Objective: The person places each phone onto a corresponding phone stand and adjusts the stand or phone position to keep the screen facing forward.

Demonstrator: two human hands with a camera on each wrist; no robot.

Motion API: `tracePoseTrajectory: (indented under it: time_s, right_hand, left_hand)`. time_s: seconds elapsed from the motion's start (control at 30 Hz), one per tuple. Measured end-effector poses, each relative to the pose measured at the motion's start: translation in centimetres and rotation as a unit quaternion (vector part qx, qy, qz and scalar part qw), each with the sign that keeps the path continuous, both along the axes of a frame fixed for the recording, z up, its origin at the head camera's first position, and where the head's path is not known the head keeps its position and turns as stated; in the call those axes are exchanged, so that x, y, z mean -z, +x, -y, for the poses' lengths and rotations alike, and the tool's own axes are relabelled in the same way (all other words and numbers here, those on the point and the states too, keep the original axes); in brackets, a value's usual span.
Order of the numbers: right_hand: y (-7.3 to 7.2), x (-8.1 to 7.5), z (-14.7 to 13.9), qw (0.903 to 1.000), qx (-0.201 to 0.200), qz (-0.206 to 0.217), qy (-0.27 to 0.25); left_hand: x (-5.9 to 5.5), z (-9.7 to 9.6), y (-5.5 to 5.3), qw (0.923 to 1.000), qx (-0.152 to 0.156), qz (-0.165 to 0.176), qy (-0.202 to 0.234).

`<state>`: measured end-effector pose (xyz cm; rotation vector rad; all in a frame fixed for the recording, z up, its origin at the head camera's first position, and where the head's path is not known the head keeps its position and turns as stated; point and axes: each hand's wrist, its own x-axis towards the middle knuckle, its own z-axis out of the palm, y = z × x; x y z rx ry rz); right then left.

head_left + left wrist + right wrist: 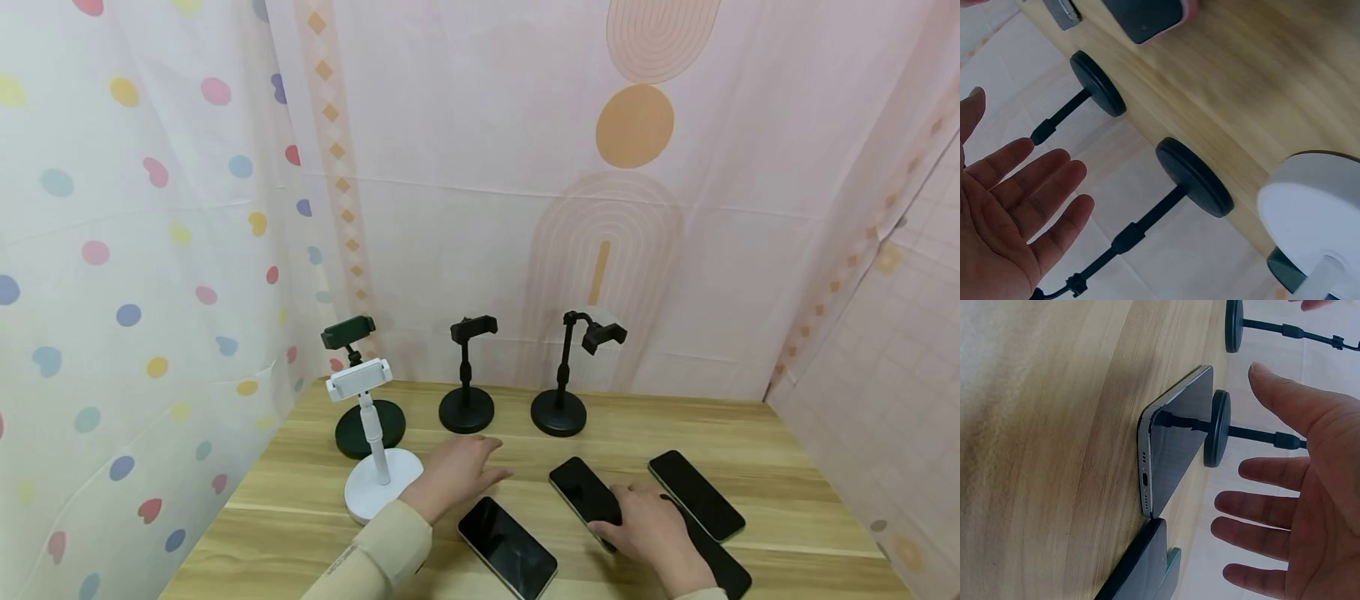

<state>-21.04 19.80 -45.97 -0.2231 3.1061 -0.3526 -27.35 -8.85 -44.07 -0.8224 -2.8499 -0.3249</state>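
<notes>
My left hand (461, 473) hovers beside the white phone stand (372, 433), with its fingers extended. In the left wrist view the palm of that left hand (1019, 212) faces the camera and holds nothing. Just below it on the table lies a phone with a dark screen (510, 546). My right hand (648, 525) is above a second phone (581, 492) and partly covers it. The right wrist view shows the right hand (1297, 500) with spread fingers, apart from the silver-edged phone (1179, 437). A third phone (720, 562) is partly hidden behind the right hand.
Another phone (697, 496) lies at the right. Two black phone stands (467, 408) (558, 412) stand along the back of the wooden table (660, 417). A dark green stand (348, 433) is behind the white one. Patterned curtains (450, 125) hang behind and at both sides.
</notes>
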Motion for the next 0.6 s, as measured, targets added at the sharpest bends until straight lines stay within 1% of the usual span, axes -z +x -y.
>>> tracePoseTrajectory:
  time_s: [0.23,0.4,0.6]
  right_hand:
    - [0.2,0.1,0.0,0.9999,-0.008,-0.007,-0.001]
    - [0.2,0.2,0.1,1.0000,-0.007,-0.001,-0.001]
    - [0.1,0.1,0.2,0.9999,-0.005,0.011,0.000]
  left_hand:
    - [-0.8,-0.9,-0.7,0.9996,0.022,-0.015,0.007]
    - [-1.5,-1.7,-1.1,0.9994,0.019,-0.029,-0.003]
    - [-2.5,-2.5,-1.5,0.9993,0.015,-0.031,-0.016]
